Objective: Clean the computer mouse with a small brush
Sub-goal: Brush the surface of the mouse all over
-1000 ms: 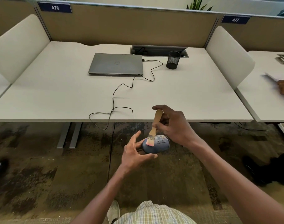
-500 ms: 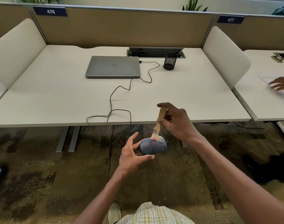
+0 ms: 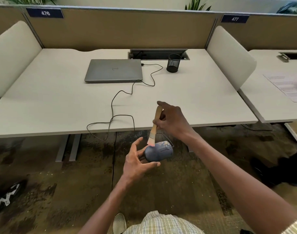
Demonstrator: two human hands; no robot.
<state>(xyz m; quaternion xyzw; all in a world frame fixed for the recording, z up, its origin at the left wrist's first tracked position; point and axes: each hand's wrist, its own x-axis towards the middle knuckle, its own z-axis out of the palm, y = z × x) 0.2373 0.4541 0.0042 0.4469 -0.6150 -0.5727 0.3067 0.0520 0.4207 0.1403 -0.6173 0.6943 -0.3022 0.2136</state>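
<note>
Since a moment ago the brush (image 3: 154,128) has slid back from the front of the mouse (image 3: 158,153) to its rounded rear, bristles touching the shell there. We see the left hand (image 3: 137,163) cupping the mouse below the worktop (image 3: 60,102) edge, fingers spread around it, and the right hand (image 3: 172,120) pinching the wooden handle. The cord seems to run up to the closed laptop (image 3: 113,70).

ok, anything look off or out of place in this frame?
Nothing damaged or spilled. Only oddity: the mouse is held off the desk over the floor, so its cable loops over the desk edge. Laptop shut, pen cup upright.
</note>
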